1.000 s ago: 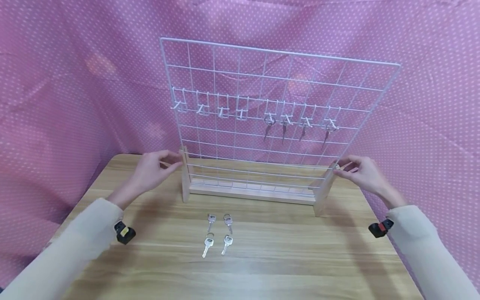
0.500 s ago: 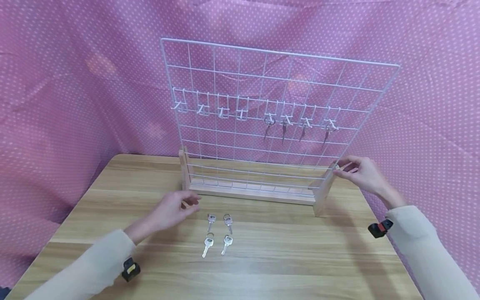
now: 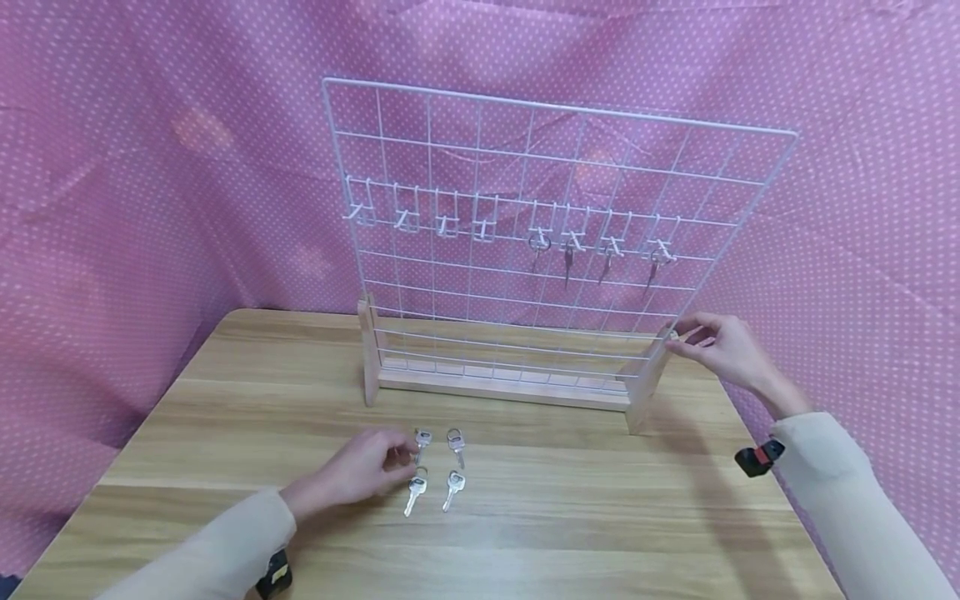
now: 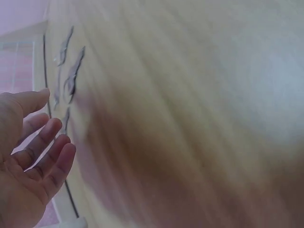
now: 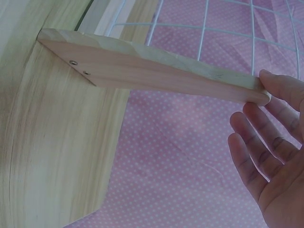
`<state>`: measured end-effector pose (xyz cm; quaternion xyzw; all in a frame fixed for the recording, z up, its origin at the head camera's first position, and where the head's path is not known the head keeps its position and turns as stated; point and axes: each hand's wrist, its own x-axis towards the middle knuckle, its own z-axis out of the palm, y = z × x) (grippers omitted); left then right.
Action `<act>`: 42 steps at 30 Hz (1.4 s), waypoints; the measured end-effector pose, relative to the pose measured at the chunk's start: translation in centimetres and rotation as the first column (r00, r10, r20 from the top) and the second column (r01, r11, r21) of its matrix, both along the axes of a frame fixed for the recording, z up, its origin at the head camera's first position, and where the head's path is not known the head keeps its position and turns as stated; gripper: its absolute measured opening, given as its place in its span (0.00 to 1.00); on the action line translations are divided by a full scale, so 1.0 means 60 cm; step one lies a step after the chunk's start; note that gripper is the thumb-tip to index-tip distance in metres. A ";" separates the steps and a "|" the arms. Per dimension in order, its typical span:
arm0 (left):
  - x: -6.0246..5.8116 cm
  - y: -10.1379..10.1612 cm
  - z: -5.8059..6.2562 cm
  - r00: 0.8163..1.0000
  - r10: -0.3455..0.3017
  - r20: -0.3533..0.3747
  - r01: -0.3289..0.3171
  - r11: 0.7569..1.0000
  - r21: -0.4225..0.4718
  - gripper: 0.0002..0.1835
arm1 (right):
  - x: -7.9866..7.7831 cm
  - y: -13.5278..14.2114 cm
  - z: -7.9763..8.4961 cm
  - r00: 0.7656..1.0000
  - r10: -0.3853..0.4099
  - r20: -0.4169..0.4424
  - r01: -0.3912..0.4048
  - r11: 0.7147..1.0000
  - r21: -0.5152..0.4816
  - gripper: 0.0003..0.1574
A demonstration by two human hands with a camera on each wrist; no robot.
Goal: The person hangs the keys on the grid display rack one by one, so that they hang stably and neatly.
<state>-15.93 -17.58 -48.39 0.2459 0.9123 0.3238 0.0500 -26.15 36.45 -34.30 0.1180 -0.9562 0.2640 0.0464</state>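
Left hand (image 3: 360,468): fingers loosely curved, thumb apart, no key seen in its grasp. Right hand (image 3: 723,352): thumb and fingers pinching the top of the wooden post (image 5: 156,71).
Loose keys (image 3: 417,485), four, lying on the worktop (image 3: 570,525): two at the left hand's fingertips, two just beyond. Wire rack (image 3: 525,102): ahead of the left hand, inward of the right. Hanging keys (image 3: 568,263), four, on the hooks nearer the right hand.
Risks, as judged: the loose keys lie close together, so a careless left fingertip may push one into its neighbour; flat metal may slip from a shallow pinch. A tug by the right hand could shake the rack and set the hanging keys swinging, perhaps off their hooks.
Obscured: part of the far key beside the left fingertips; whether skin meets metal cannot be told. Loose keys blurred in the left wrist view. Both sleeves (image 3: 847,479) cut off by the frame.
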 end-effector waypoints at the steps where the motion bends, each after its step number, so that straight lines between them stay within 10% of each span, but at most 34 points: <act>1: 0.000 0.002 -0.004 1.000 -0.005 -0.012 0.005 1.000 -0.004 0.13 | 0.000 0.000 0.000 1.000 0.000 0.000 0.000 1.000 -0.001 0.27; 12: 0.001 0.015 -0.028 0.995 -0.007 -0.103 0.000 0.998 -0.067 0.09 | 0.002 -0.002 0.001 1.000 0.004 -0.006 -0.004 1.000 -0.017 0.26; 26: -0.006 0.016 -0.025 1.000 0.005 0.014 -0.004 0.999 -0.034 0.08 | 0.001 0.000 0.002 1.000 0.004 -0.008 -0.004 1.000 -0.019 0.25; 42: -0.001 0.014 0.022 0.990 -0.008 0.142 0.004 1.000 0.026 0.06 | 0.003 -0.003 0.004 1.000 0.004 0.004 -0.004 1.000 -0.005 0.26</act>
